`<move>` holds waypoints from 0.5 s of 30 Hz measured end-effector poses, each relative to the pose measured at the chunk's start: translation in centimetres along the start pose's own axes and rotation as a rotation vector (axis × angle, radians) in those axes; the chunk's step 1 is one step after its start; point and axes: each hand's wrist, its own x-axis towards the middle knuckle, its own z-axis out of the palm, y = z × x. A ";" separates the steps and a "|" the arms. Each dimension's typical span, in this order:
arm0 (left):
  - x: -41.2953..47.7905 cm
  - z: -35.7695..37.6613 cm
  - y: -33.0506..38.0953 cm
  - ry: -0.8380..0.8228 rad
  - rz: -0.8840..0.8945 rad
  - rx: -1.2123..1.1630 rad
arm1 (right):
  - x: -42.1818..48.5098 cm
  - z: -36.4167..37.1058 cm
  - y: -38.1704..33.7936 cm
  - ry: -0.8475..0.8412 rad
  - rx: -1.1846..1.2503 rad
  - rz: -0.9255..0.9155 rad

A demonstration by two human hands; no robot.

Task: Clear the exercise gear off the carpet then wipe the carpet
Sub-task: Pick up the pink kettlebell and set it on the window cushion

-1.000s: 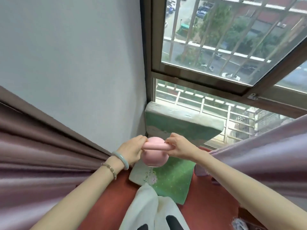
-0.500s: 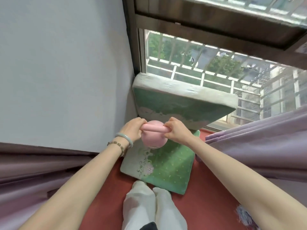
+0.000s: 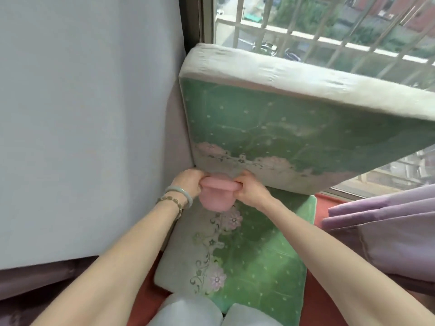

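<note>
A pink kettlebell [image 3: 215,201] hangs by its handle in both my hands, in the corner by the window. My left hand [image 3: 189,181], with two bracelets on the wrist, grips the handle's left end. My right hand [image 3: 250,190] grips its right end. The kettlebell's round body is just above the far end of a flat green floral cushion [image 3: 254,262]; whether it touches the cushion I cannot tell. The cushion lies on the red carpet [image 3: 313,300].
A second thick green cushion [image 3: 282,128] leans upright against the barred window [image 3: 317,24], right behind the kettlebell. A grey-white wall [image 3: 89,114] stands on the left, purple curtains [image 3: 388,236] on the right. My pale trouser legs [image 3: 197,311] show at the bottom.
My view has tilted down and come closer to the corner. The kettlebell has moved lower and further toward the upright cushion, with both hands still on its handle.
</note>
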 end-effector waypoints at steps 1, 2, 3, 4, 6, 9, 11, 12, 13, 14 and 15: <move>0.8 0.9 -0.5 0.002 -0.001 -0.013 | 1.0 0.7 0.7 0.001 0.006 0.018; 1.5 1.6 -0.9 -0.002 -0.001 -0.020 | 1.9 1.5 1.3 0.003 0.013 0.030; 2.2 2.2 -1.2 -0.011 -0.007 -0.014 | 2.6 2.1 1.8 0.003 0.015 0.032; 2.8 2.8 -1.5 -0.019 -0.015 0.000 | 3.3 2.7 2.3 0.005 0.015 0.025; 3.7 3.9 -2.2 -0.014 -0.021 0.021 | 4.3 3.6 3.2 0.013 0.012 0.008; 4.1 5.2 -2.7 0.016 -0.004 0.006 | 5.4 4.5 4.2 0.028 0.014 -0.007; 4.4 5.9 -3.0 0.035 0.002 -0.021 | 5.9 5.0 4.6 0.022 0.016 -0.030; 4.6 6.2 -3.2 0.039 0.004 -0.034 | 6.1 5.3 4.9 0.021 0.014 -0.038; 4.8 6.5 -3.4 0.034 -0.001 -0.038 | 6.2 5.6 5.2 0.019 0.012 -0.036; 5.0 6.8 -3.5 0.026 -0.008 -0.032 | 6.4 5.9 5.5 0.020 0.013 -0.028; 5.2 7.1 -3.6 0.017 -0.016 -0.024 | 6.4 6.1 5.6 0.020 0.018 -0.015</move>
